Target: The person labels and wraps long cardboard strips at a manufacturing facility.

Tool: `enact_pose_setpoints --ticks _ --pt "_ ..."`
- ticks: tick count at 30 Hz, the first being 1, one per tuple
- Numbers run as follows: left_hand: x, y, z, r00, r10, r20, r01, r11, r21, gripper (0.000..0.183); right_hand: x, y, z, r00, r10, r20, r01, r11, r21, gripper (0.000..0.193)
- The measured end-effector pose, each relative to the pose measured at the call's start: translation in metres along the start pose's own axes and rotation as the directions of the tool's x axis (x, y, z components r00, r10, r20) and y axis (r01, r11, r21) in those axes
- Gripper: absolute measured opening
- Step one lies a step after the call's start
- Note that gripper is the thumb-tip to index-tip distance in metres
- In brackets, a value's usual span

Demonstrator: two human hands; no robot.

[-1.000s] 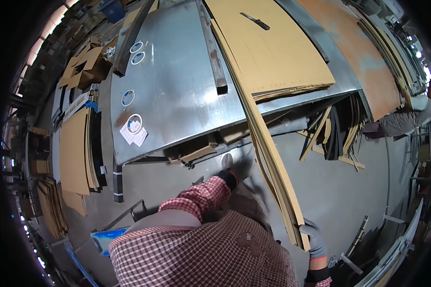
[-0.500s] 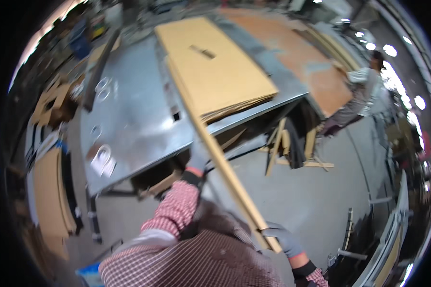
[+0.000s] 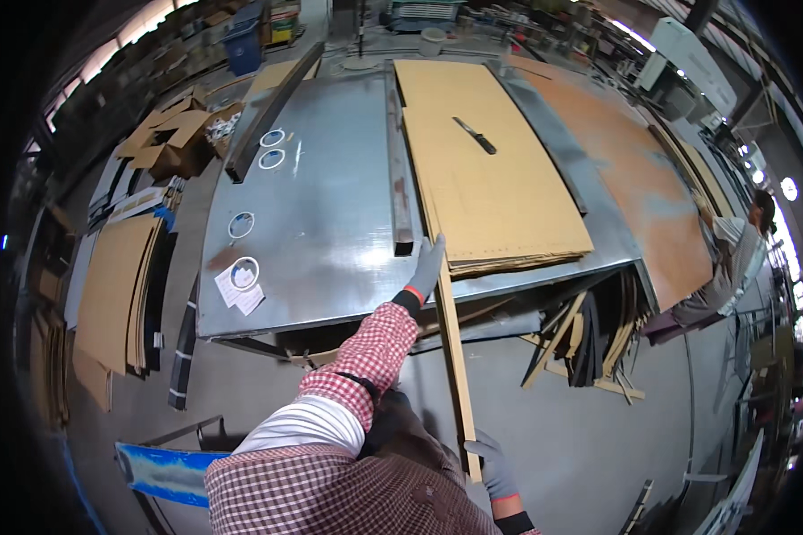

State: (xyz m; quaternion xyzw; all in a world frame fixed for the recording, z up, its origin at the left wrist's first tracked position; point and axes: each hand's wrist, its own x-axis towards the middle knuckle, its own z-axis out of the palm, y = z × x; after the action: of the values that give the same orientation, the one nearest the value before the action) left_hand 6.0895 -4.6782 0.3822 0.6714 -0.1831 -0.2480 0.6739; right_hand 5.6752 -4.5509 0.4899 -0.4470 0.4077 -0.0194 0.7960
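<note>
Nearest, the right grip (image 3: pixel 493 465), a grey knitted glove with a red-edged cuff, is closed around the near end of a long, narrow, tan board strip (image 3: pixel 455 366). The strip runs forward from this grip, clear of the table, toward the left grip (image 3: pixel 426 271), a matching grey glove that touches its left side at the table's edge; whether those fingers are closed or merely resting is unclear. Left of that grip, white paper slips (image 3: pixel 252 300) lie on the grey metal-topped table (image 3: pixel 330 196). Just beyond it, slightly left, ends a dark square metal tube (image 3: pixel 400 196). Ahead and right of it lies a stack of large tan sheets (image 3: pixel 500 196), bearing a black-handled knife (image 3: pixel 476 136) farther off.
</note>
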Motion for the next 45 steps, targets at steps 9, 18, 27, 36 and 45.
enact_pose_setpoints --ticks 9,18,27,36,45 --pt "0.025 0.017 -0.020 0.994 -0.068 -0.080 0.063 0.996 -0.062 0.084 0.089 -0.070 0.045 0.999 -0.024 0.027 0.023 0.999 0.037 0.037" --pt "-0.032 0.042 -0.114 0.928 0.371 -0.023 -0.213 0.583 0.784 0.063 0.148 -0.099 0.049 0.999 0.014 0.031 -0.017 0.996 0.086 0.039" --pt "-0.009 0.040 -0.062 0.998 0.019 0.057 -0.054 0.679 0.732 0.042 0.268 -0.135 0.051 0.977 -0.210 0.032 0.213 0.965 -0.153 0.029" --pt "-0.020 0.010 -0.069 0.940 0.329 0.086 -0.247 0.488 0.837 0.074 0.219 -0.131 0.070 0.898 -0.430 0.092 0.430 0.813 -0.393 0.028" --pt "-0.027 0.016 -0.067 0.940 0.312 0.140 -0.296 0.539 0.789 0.079 0.296 -0.124 0.080 0.853 -0.513 -0.098 0.427 0.792 -0.437 0.021"
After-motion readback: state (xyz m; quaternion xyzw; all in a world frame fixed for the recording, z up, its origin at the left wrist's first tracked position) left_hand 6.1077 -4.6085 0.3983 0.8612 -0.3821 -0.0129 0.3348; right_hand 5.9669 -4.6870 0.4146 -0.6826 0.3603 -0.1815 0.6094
